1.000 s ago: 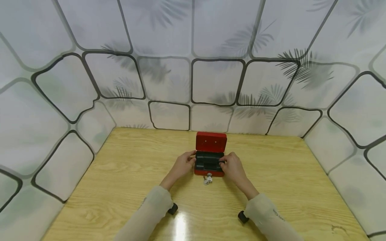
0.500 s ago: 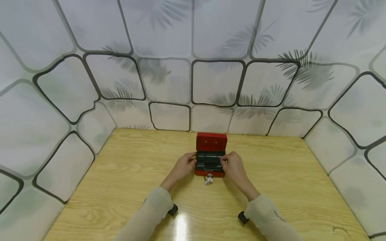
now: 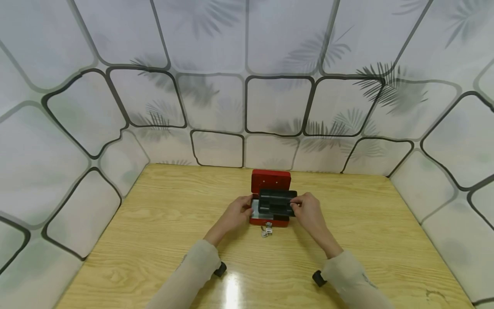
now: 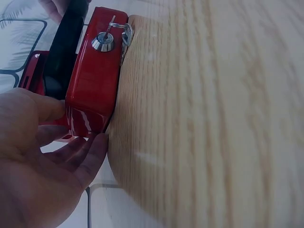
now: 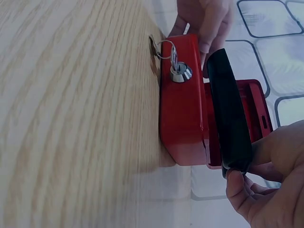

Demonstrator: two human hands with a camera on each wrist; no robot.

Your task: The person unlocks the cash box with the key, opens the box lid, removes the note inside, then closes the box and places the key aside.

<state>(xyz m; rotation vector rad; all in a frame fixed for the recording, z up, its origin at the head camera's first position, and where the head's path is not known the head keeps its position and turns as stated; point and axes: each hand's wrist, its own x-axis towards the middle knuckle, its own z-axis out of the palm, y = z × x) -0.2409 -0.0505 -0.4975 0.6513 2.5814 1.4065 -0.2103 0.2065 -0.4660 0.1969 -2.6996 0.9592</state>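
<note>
A red cash box (image 3: 269,222) stands on the table with its lid (image 3: 271,180) raised. My right hand (image 3: 310,210) pinches the right end of a black compartment tray (image 3: 275,196) between thumb and fingers. The tray hangs just above the box, shifted right and tilted in the right wrist view. At the box's left end, my left hand (image 3: 236,213) holds the wall, thumb near the rim and fingers low on the side in the left wrist view. Part of the pale box floor (image 3: 259,210) shows beside the tray. Keys (image 5: 173,53) hang from the front lock (image 5: 181,72).
The box sits on a wood-grain table (image 3: 162,240). Patterned fabric walls (image 3: 216,103) rise behind it and at both sides. Black wrist straps (image 3: 319,278) show below both sleeves.
The black tray has come up out of the box and moved right in my right hand, uncovering part of the pale floor. My left hand stays at the left end.
</note>
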